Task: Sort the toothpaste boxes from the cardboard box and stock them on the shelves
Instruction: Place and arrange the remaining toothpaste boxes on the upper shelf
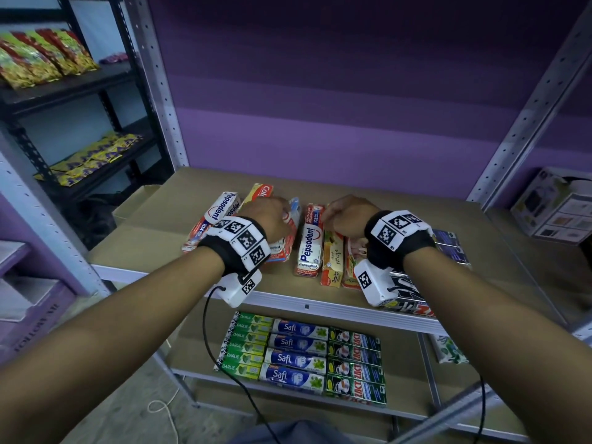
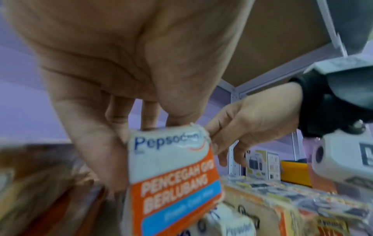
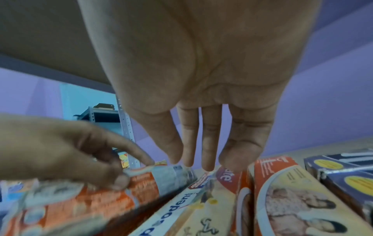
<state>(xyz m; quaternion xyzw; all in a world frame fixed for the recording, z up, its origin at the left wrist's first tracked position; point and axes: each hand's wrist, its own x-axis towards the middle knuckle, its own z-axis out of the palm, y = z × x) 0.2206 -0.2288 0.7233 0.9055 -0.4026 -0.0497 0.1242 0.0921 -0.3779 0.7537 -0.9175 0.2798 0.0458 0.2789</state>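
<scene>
Pepsodent box; Darlie boxes, Safi boxes below.

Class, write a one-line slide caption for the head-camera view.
Left hand grips a Pepsodent box on the upper shelf, right hand alongside; Darlie, Safi and Zact boxes lie in rows below.

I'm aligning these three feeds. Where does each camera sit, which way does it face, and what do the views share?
Head: on the head, facing forward and down at the shelf of toothpaste boxes; forearms, left hand and right hand show.
Left wrist: under the wrist, looking along the palm at the Pepsodent box its fingers pinch.
Right wrist: under the wrist, looking along straight fingers at boxes.
Shared: each wrist view shows the other hand.
</scene>
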